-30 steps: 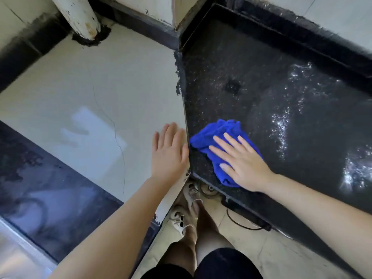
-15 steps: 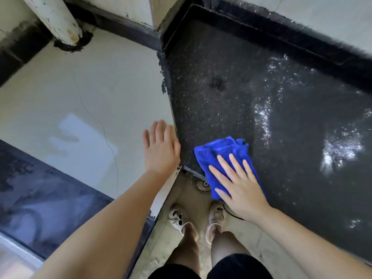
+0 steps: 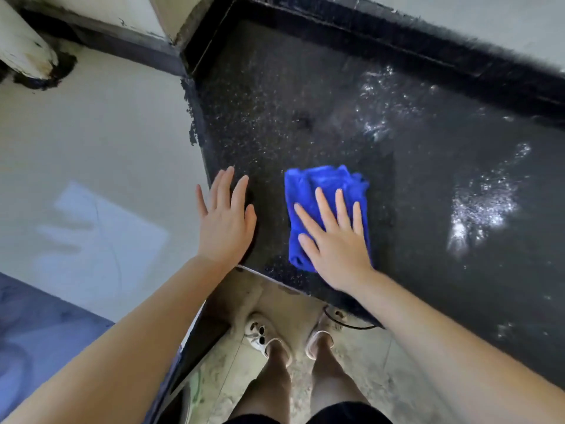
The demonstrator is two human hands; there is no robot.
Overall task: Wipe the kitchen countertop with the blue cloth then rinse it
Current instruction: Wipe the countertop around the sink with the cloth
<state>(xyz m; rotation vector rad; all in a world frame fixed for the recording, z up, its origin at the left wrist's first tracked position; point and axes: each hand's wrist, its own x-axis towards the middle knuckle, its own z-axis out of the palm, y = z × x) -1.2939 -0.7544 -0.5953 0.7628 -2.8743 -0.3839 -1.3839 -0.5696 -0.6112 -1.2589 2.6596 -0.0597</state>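
At far left a white pipe point(image 3: 26, 53) rises from a pale worktop section point(image 3: 101, 142), which carries a thin crack and a bright window reflection. The left hand point(image 3: 224, 221) lies flat with straight, slightly spread fingers across the seam where the pale surface meets the black speckled worktop point(image 3: 275, 96), holding nothing. Just to its right, apart from it, the blue cloth point(image 3: 321, 185) sits bunched on the black stone near the front edge. The right hand point(image 3: 334, 237) presses down on it with fingers straight and fanned, palm covering the cloth's near half. Further right, wet patches point(image 3: 483, 206) glisten on the stone. Below the edge, two feet in pale slippers point(image 3: 263, 338) stand on a tiled floor, beside what may be a dark cable.
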